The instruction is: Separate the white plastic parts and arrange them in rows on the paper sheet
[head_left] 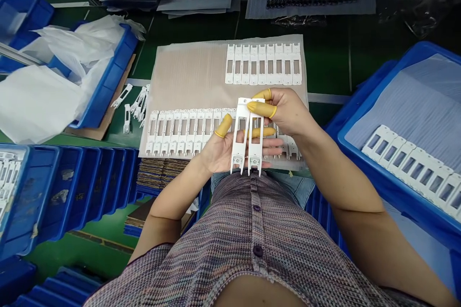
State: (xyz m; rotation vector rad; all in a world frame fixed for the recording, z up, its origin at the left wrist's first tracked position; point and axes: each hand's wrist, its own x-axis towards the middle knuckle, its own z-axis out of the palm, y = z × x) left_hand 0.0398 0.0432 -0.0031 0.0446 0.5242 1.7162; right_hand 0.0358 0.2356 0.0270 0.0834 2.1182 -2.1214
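Note:
My right hand [283,109], with yellow finger cots, pinches two slim white plastic frames between thumb and forefinger at their upper ends. The left frame [242,109] and the right frame [255,151] hang side by side, prongs toward me. My left hand [219,146] lies palm up beneath them, fingers stretched out behind the frames and thumb apart; it also wears yellow cots. Under both hands is a paper-covered sheet [190,74]. An upper row of similar frames [254,79] stands at its right, and a longer lower row [180,136] is partly hidden by my hands.
Several loose white parts [139,103] lie left of the sheet, beside a blue bin [108,81] with white liners. A blue tray [345,129] at right bears more frames. Sheets of dark parts [311,7] line the back. Blue crates [90,182] stand at lower left.

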